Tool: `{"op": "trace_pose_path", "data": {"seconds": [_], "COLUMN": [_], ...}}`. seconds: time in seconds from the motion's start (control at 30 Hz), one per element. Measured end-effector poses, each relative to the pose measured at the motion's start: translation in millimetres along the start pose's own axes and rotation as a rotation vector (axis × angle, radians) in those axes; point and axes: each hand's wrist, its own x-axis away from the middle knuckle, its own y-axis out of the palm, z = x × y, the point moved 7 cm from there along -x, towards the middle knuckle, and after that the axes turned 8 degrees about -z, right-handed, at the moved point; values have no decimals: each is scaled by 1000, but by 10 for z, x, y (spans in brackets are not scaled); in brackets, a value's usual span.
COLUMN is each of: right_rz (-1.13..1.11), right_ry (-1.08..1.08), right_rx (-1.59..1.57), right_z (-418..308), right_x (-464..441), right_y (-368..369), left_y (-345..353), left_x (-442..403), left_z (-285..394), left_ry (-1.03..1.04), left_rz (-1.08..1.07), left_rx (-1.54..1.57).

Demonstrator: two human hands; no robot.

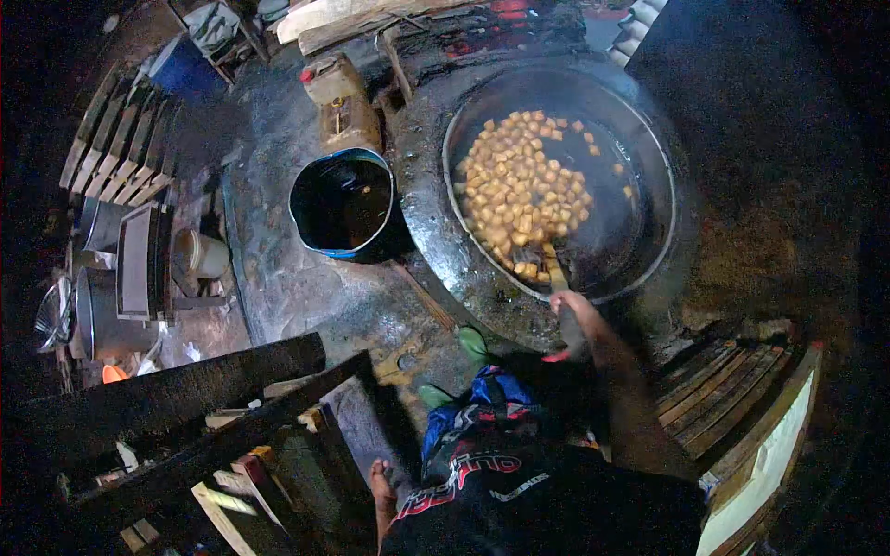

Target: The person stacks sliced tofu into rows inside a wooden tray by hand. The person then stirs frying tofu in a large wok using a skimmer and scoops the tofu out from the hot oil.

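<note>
Right fingers (564, 298) around paddle (555, 267), blade beyond, among golden cubes (524, 185)

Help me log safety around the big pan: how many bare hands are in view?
2. The right hand grips the tool at the pan's near rim; the left hand is low, beside the body. Dark edges may hide others.

Golden-brown cubes (524, 185) massed left in wide round pan (669, 190), few scattered right; yellowish tool (555, 267) among near cubes.
</note>
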Motion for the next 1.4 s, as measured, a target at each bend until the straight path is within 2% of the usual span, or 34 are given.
{"op": "trace_pose_path", "data": {"seconds": [0.03,0.17,0.27,0.3,0.4,0.47,0.53,0.57,0.6,0.67,0.7,0.73,0.8,0.93,1.0,1.03,1.17,1.27,1.33,1.4], "right_rz": [-10,28,161,410,366,352,692,692,806,1034,1070,1076,1195,1052,1076,1101,1054,831,610,291], "right_ry": [-28,-211,-389,-251,-330,-260,-105,-107,-77,-10,-41,-40,-135,-130,-151,-168,-202,-210,-204,-167], "right_rx": [-29,-45,29,79,39,-52,292,292,395,604,653,652,847,1052,1143,1227,1248,923,482,-114], "right_z": [0,-392,-683,-758,-619,-902,-1091,-1108,-1100,-1101,-1364,-1350,-1506,-1479,-1320,-1230,-875,-616,-356,-102], "right_x": [-164,-645,-568,-405,-655,-273,13,-33,-114,-154,177,208,383,680,855,947,1291,1440,1421,1224], "right_y": [4,-48,-178,-236,-679,-357,-402,-461,-701,-1057,-748,-806,-782,-706,-633,-592,-489,-410,-344,-77], "left_y": [44,201,196,166,103,-14,0,-13,-104,-248,-306,-262,-213,-194,-227,3,171,-5,-144,-143], "left_x": [43,72,111,115,192,202,337,362,334,185,145,153,169,-176,-323,-73,68,-148,-384,-488], "left_z": [91,642,735,716,505,245,108,65,-60,-441,-508,-468,-308,-214,-224,49,136,-275,-630,-737], "left_ry": [-188,-75,-44,-73,-54,-102,-150,-141,-140,-208,-224,-225,-183,-77,-4,39,-51,-74,-115,-57], "left_rz": [29,15,26,22,45,35,69,37,35,-27,0,-6,104,-18,-65,1,45,58,-51,-47], "left_rx": [17,-61,-66,-111,-86,-19,-26,-85,-85,142,112,111,18,59,34,72,136,206,179,182]}}
